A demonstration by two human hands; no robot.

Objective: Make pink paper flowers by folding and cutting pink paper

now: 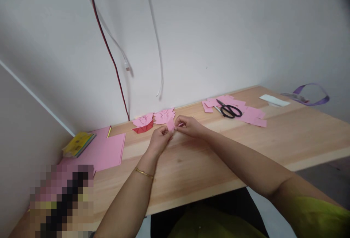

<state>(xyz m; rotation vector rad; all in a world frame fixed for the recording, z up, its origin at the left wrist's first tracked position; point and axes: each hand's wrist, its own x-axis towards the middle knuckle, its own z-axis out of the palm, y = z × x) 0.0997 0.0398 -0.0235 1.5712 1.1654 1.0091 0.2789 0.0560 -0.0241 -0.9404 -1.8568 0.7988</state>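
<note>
Between my two hands is a small piece of pink paper [170,125], held just above the wooden table. My left hand [159,139] pinches its lower left side, fingers closed. My right hand [188,126] pinches it from the right, thumb and fingertips pressed together. Just behind the hands, near the wall, lie pink paper cut-outs with jagged edges [164,116] and a folded red paper piece [143,127]. Farther right, black-handled scissors [231,111] rest on several pink paper cards [253,114].
Large pink sheets [109,152] and a yellow-covered pack [78,144] lie at the left of the table [191,172]. A white strip [274,100] sits at the far right, by a purple strap [322,99]. Cables [113,61] hang down the wall. A pixelated patch covers the lower left.
</note>
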